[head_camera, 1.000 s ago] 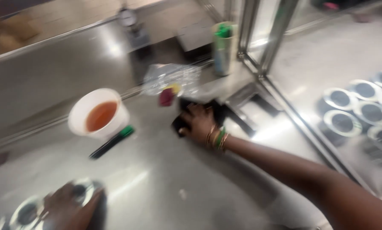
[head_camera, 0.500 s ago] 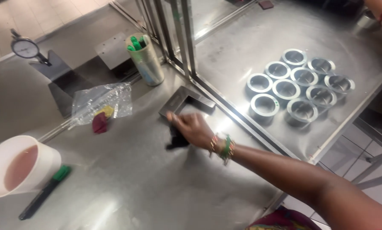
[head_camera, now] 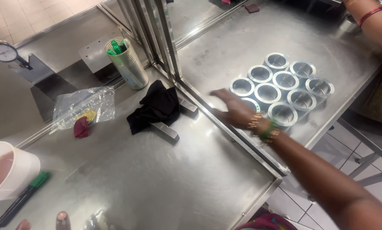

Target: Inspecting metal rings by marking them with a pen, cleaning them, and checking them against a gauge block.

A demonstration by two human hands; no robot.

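Right hand (head_camera: 235, 111) reaches forward, open and flat, arm fully extended.

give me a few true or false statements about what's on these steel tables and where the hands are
1. The right hand reaches over the metal rings. True.
2. The black cloth is held in the right hand. False: it lies on the table, let go.
3. The tin can holds green markers. True.
4. The white cup is empty. False: it holds a reddish liquid.
5. The rings sit stacked in one tall pile. False: they lie side by side.
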